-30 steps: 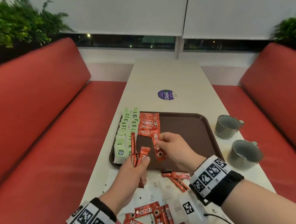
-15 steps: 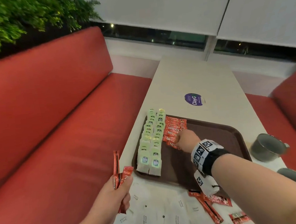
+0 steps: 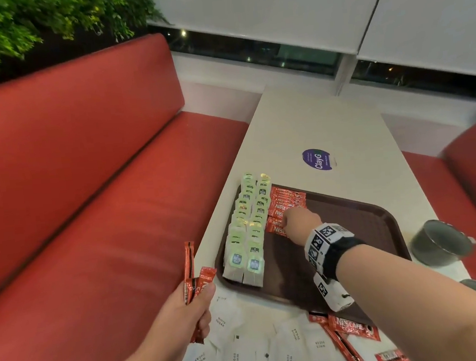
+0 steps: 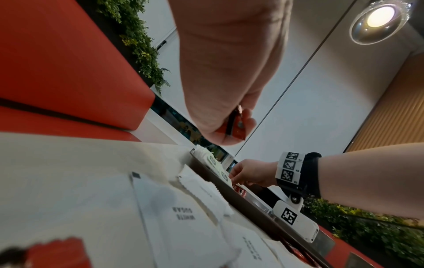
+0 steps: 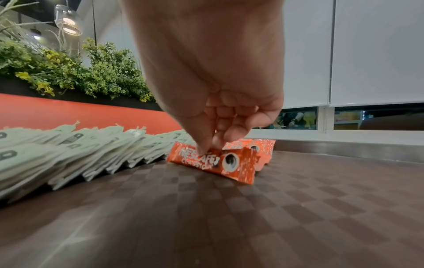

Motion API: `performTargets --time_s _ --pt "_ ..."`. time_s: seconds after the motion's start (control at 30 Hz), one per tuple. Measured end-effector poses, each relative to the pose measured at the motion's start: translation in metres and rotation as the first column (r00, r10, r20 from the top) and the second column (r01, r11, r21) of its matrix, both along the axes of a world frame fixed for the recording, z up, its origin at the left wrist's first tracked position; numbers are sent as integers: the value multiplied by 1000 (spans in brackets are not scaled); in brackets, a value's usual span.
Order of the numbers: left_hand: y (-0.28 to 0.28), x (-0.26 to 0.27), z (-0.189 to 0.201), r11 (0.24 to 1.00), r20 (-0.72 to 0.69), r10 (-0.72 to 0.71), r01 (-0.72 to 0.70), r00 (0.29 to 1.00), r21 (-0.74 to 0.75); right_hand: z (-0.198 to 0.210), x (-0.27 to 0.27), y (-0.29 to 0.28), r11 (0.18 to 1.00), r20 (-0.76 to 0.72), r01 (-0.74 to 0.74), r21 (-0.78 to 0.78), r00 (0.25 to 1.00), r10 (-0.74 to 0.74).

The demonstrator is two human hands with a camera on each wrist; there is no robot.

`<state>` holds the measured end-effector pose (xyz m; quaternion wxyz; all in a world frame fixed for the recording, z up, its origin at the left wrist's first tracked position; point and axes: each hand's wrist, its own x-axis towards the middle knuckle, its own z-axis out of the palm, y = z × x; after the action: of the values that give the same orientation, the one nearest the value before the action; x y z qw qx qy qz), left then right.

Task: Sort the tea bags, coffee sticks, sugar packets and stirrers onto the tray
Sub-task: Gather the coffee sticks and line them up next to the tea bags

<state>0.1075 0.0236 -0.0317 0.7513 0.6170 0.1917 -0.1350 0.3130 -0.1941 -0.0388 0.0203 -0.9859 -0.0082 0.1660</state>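
A brown tray (image 3: 360,226) holds two rows of green tea bags (image 3: 247,231) along its left side, with a row of red coffee sticks (image 3: 287,201) beside them. My right hand (image 3: 286,222) reaches over the tray. Its thumb and fingertips pinch the nearest coffee stick (image 5: 213,161) at the front of that row, down on the tray floor. My left hand (image 3: 201,291) hovers off the table's left edge and grips a few red coffee sticks (image 3: 193,269) upright. White sugar packets (image 3: 247,348) and loose coffee sticks (image 3: 353,332) lie on the table in front of the tray.
Two grey mugs (image 3: 440,242) stand to the right of the tray. A purple sticker (image 3: 316,158) marks the white table (image 3: 298,122) beyond it. Red bench seats (image 3: 88,209) flank the table on both sides. The right half of the tray is bare.
My right hand has carried a coffee stick from beside my left hand out to the row on the tray. My left hand has drifted left, off the table edge. The view has swung left.
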Motion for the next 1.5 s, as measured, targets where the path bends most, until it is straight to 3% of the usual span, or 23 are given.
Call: performTargets --time_s 0.17,0.27,0.33,0.4,0.47,0.53,0.67,0.83,0.97,1.17,1.3,1.37,1.43,1.5 --pt "-6 4 4 998 -11 -36 35 999 -59 5 -7 -1 999 47 -32 26 998 30" --pt "-9 8 10 998 24 -56 57 998 -23 15 -19 4 974 176 -50 222 984 11" --pt "-10 10 13 997 47 -78 78 996 14 30 -39 15 885 223 -140 445 974 42" --pt "-12 12 16 994 57 -109 107 992 34 51 -71 27 769 162 -230 597 973 166" --pt "-15 15 18 986 61 -163 160 985 52 66 -103 34 651 13 -208 730 956 291" --pt "-20 16 19 970 62 -234 229 970 75 67 -125 35 552 -62 -137 822 943 326" --pt "-34 17 25 950 61 -311 311 948 14 55 -135 26 583 17 -172 794 965 262" --pt "-40 15 29 942 90 -326 332 941 -56 60 -138 1 355 -103 84 931 994 34" --pt "-43 16 30 932 141 -356 361 924 -13 61 -142 -12 282 -126 127 951 992 -22" --pt "-48 20 31 926 125 -353 365 927 -93 56 -146 -21 308 -62 97 946 991 -121" --pt "-55 20 31 953 167 -237 263 957 -150 52 -147 -23 106 -198 218 970 965 -170" --pt "-59 22 31 959 186 -199 230 962 -163 52 -149 -20 120 -247 259 958 963 -104" --pt "-63 24 30 963 199 -203 232 959 -139 52 -153 -14 192 -207 214 958 977 -53" --pt "-66 25 28 964 211 -220 245 952 -101 51 -154 -6 212 -166 177 961 984 -70"
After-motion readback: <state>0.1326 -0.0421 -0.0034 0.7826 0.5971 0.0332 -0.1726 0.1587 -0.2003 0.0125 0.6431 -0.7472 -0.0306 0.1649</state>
